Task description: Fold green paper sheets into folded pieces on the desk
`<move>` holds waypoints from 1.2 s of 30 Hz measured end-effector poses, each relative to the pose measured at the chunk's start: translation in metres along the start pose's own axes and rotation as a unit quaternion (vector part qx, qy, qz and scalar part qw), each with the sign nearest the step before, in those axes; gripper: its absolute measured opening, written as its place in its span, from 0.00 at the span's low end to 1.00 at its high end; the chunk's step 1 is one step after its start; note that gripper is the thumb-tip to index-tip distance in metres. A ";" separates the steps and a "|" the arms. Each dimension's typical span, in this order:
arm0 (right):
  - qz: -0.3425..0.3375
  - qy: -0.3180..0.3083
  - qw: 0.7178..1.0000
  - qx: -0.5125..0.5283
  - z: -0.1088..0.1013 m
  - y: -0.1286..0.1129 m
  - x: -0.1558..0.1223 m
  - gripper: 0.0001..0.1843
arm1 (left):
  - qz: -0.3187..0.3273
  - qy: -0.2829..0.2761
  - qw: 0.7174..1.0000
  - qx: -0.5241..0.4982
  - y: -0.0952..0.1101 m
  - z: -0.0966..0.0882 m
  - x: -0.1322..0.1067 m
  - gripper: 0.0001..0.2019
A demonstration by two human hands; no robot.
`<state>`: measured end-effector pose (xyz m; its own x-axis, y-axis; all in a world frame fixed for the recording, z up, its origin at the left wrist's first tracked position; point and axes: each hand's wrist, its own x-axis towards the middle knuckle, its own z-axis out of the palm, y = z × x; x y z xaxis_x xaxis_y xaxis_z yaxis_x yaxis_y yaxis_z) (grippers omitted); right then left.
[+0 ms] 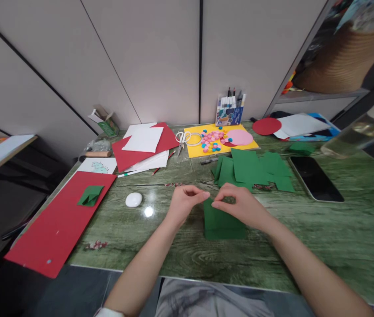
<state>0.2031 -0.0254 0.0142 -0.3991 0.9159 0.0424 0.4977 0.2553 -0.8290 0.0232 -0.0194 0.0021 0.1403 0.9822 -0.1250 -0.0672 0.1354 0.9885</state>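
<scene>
A dark green paper piece (221, 222) lies on the green marbled table (305, 237) in front of me. My left hand (185, 202) pinches its upper left edge with curled fingers. My right hand (239, 204) pinches the upper edge beside it, thumb and forefinger pressed together. Both hands meet at the top of the paper. Behind them lies a loose pile of several green paper pieces (253, 169).
A long red sheet (57, 224) with a folded green piece (90, 195) lies at the left, a white oval object (134, 199) beside it. Red and white sheets (143, 145), scissors (183, 140), a yellow sheet with pompoms (218, 140), markers (229, 110), a phone (315, 178) surround the middle.
</scene>
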 end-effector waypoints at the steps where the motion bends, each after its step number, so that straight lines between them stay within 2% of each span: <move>1: 0.000 -0.001 1.000 0.001 0.000 0.000 0.000 0.07 | 0.006 0.000 1.000 0.009 0.001 0.000 0.000 0.10; 8: 0.010 -0.016 1.000 0.019 -0.001 0.001 0.002 0.07 | 0.043 0.004 0.994 0.098 0.003 0.001 -0.002 0.13; 16: 0.017 -0.042 0.998 0.043 -0.001 0.000 0.003 0.08 | 0.051 -0.025 0.994 0.097 -0.002 0.001 -0.002 0.16; 21: 0.020 -0.053 0.997 0.053 -0.001 -0.001 0.003 0.09 | 0.046 -0.018 0.993 0.103 0.000 0.002 -0.003 0.16; 27: 0.026 -0.056 0.996 0.063 -0.002 -0.001 0.004 0.09 | 0.030 -0.043 0.997 0.058 0.002 0.000 0.000 0.19; 30: 0.027 -0.050 0.996 0.063 -0.003 0.001 0.004 0.10 | 0.029 -0.062 0.995 0.067 0.003 0.000 -0.001 0.16; 33: 0.029 -0.044 0.997 0.061 -0.004 0.002 0.003 0.10 | 0.027 -0.053 0.993 0.106 0.004 0.002 -0.002 0.11; 36: 0.030 -0.042 0.997 0.059 -0.003 0.002 0.003 0.10 | 0.021 -0.043 0.992 0.119 0.004 0.004 -0.003 0.11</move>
<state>0.2047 -0.0212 0.0144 -0.4367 0.8981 -0.0517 0.4302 0.1580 -0.8888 0.0263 -0.0222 0.0069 0.2260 0.9704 -0.0853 0.1592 0.0496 0.9860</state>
